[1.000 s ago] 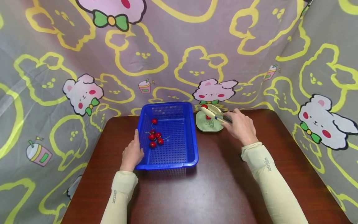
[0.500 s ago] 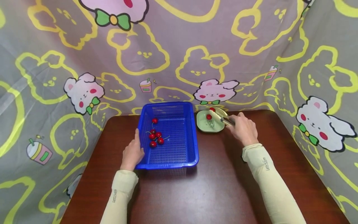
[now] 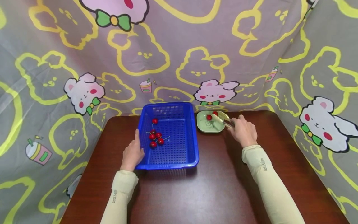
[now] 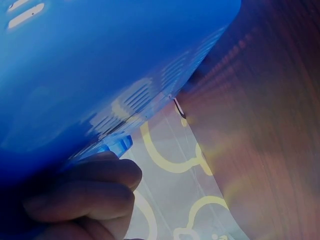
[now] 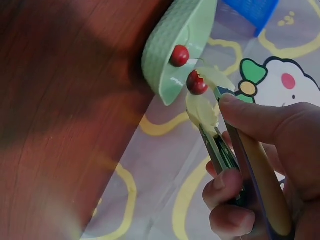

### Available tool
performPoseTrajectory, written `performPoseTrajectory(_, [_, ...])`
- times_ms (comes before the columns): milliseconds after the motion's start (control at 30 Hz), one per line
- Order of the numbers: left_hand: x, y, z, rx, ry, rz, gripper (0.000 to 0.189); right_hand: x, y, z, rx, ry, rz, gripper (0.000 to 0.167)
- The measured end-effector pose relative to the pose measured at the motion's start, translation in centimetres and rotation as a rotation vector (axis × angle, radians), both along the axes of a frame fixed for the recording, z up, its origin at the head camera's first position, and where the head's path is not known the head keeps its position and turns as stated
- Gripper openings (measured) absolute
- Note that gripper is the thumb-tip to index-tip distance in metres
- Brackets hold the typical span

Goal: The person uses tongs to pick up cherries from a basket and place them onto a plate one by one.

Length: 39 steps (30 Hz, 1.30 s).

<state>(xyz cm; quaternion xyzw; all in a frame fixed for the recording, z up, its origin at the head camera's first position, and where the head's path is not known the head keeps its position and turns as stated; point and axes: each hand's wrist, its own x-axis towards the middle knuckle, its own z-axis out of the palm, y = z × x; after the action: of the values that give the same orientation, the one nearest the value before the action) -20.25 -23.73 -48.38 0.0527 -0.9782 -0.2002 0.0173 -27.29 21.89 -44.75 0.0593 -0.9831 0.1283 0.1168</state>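
One hand, the right (image 3: pixel 243 132), has its fingers curled round the tongs (image 5: pixel 260 175), whose tips flank a cherry (image 5: pixel 197 82); whether they pinch it I cannot tell. In the head view that cherry has shifted right and lower, to the green dish's (image 3: pixel 205 127) far edge near a second cherry (image 3: pixel 209 117); its transfer seems well along. The left hand (image 3: pixel 132 154) grips the blue basket (image 3: pixel 167 165), where six cherries (image 3: pixel 153 144) lie.

A reddish-brown table with a glossy wood-grain top (image 3: pixel 193 196) reflects a pale glow near its front. Beyond it and along both sides hangs a greyish-lilac fabric curtain (image 3: pixel 179 34), printed with thick yellow animal outlines (image 3: pixel 143 74), white rosy-cheeked animal heads (image 3: pixel 84 93) wearing green bows, and pink-and-white drink cups (image 3: pixel 38 151) with green straws.
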Motion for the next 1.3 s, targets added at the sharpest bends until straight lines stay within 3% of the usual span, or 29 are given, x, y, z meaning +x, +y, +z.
performPoseTrajectory(200, [0.3, 0.1, 0.0, 0.006, -0.010, 0.001, 0.091, 0.0, 0.0, -0.7, 0.026, 0.038, 0.002, 0.035])
performPoseTrajectory(1300, [0.2, 0.0, 0.1, -0.008, 0.014, 0.001, 0.090, -0.4, -0.8, -1.6, 0.142, 0.065, 0.012, 0.030])
